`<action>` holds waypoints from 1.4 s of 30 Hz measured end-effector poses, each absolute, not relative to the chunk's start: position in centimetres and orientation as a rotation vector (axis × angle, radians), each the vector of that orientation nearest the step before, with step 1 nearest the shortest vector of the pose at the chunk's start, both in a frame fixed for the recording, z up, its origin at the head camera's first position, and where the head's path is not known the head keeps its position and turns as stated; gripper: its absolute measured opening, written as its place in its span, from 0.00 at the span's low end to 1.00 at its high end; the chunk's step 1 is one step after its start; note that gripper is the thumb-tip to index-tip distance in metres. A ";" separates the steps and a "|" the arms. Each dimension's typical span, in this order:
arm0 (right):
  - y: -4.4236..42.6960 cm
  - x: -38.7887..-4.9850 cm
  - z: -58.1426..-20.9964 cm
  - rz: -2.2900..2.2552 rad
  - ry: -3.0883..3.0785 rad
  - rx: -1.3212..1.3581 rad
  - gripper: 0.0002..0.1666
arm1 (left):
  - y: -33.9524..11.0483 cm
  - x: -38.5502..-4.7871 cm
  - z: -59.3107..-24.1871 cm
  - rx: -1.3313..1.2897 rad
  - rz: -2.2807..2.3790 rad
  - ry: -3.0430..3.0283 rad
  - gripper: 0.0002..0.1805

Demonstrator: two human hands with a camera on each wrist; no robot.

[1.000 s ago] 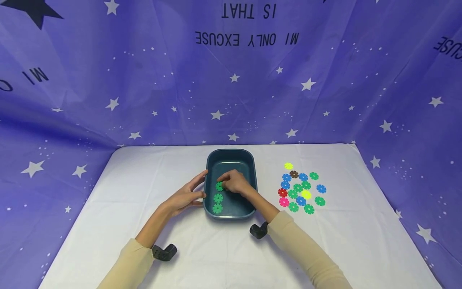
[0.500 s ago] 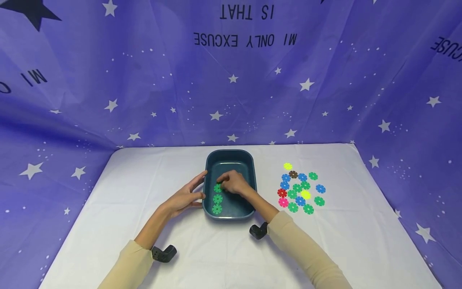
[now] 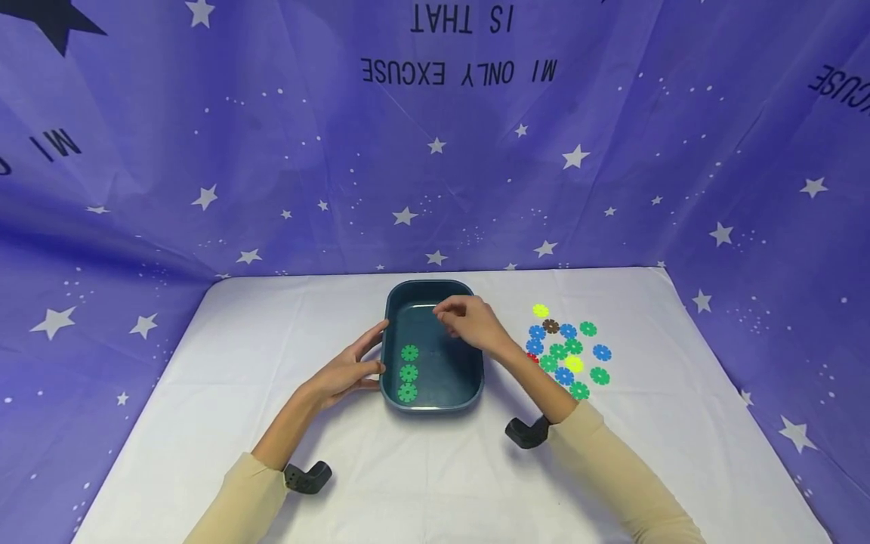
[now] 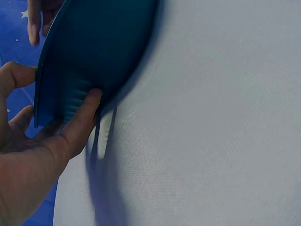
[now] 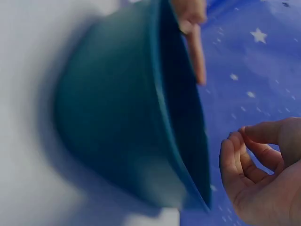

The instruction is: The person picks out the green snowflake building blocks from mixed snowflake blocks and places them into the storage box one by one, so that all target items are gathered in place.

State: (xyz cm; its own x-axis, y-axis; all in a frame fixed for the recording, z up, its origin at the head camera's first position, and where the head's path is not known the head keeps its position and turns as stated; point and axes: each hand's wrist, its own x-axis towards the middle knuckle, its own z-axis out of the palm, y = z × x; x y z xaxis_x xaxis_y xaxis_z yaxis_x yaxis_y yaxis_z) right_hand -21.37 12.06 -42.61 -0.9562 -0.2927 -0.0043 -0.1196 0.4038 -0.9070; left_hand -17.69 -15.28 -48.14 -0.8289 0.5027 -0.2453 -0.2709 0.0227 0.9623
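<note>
A dark teal tray point(image 3: 445, 381) stands on the white cloth. Three green notched discs lie inside along its left side: a back one point(image 3: 404, 353), a middle one point(image 3: 402, 374) and a front one point(image 3: 401, 393). My left hand point(image 3: 341, 376) rests against the tray's outer left wall with fingers spread; the left wrist view shows fingertips point(image 4: 94, 96) touching the wall. My right hand point(image 3: 476, 325) hovers over the tray's right side, its fingers loosely bent. In the right wrist view, that hand point(image 5: 263, 183) has thumb and fingertips close together and no disc visible between them.
Right of the tray lies a loose group of discs: several green and blue ones, two yellow discs including a back one point(image 3: 536, 310), a brown disc point(image 3: 547, 326) and a partly hidden red disc point(image 3: 533, 358). My right forearm point(image 3: 544, 385) crosses in front of the group.
My right hand has let go of the back green disc and risen away to the right. That disc stays in line with the other two. My left hand keeps its place.
</note>
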 end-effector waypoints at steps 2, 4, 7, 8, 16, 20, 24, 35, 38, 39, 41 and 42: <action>13.7 -21.4 -41.9 -1.613 2.516 -0.338 0.10 | -15.3 -17.7 -48.2 0.231 1.860 1.769 0.50; 15.6 -21.5 -41.4 -1.623 2.547 -0.306 0.11 | -15.3 -17.7 -48.2 0.228 1.859 1.773 0.50; 18.6 -21.6 -40.8 -1.626 2.601 -0.252 0.11 | -15.3 -17.7 -48.3 0.219 1.860 1.775 0.50; 19.7 -21.6 -40.7 -1.611 2.624 -0.241 0.12 | -15.3 -17.7 -48.3 0.226 1.860 1.777 0.50; 28.8 -21.0 -41.9 -1.460 2.795 -0.150 0.16 | -15.2 -17.6 -48.0 0.246 1.853 1.778 0.49; 32.8 -20.6 -44.1 -1.379 2.848 -0.054 0.19 | -15.2 -17.6 -47.9 0.249 1.854 1.782 0.49; 35.7 -20.3 -46.5 -1.329 2.829 0.041 0.21 | -15.3 -17.6 -47.9 0.241 1.852 1.793 0.49; 38.2 -20.7 -49.6 -1.251 2.786 0.147 0.29 | -15.3 -17.6 -48.1 0.238 1.847 1.792 0.49; 38.2 -20.9 -49.7 -1.233 2.786 0.155 0.30 | -15.3 -17.6 -48.1 0.237 1.846 1.791 0.49; 38.2 -20.9 -49.8 -1.222 2.788 0.153 0.30 | -15.3 -17.6 -48.1 0.235 1.845 1.790 0.49; 38.1 -21.0 -49.8 -1.203 2.794 0.152 0.29 | -15.3 -17.6 -48.1 0.232 1.844 1.789 0.49; 38.0 -21.0 -49.7 -1.192 2.797 0.146 0.29 | -15.3 -17.6 -48.1 0.230 1.844 1.788 0.49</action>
State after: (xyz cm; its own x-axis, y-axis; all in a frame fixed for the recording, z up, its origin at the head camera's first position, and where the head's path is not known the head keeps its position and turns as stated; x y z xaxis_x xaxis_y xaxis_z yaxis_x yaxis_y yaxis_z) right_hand -21.05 37.97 -49.75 -0.9906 0.0499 -0.1274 0.1265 0.6891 -0.7135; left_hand -17.65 -15.31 -48.08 -0.8312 0.4957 -0.2519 -0.2670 0.0416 0.9628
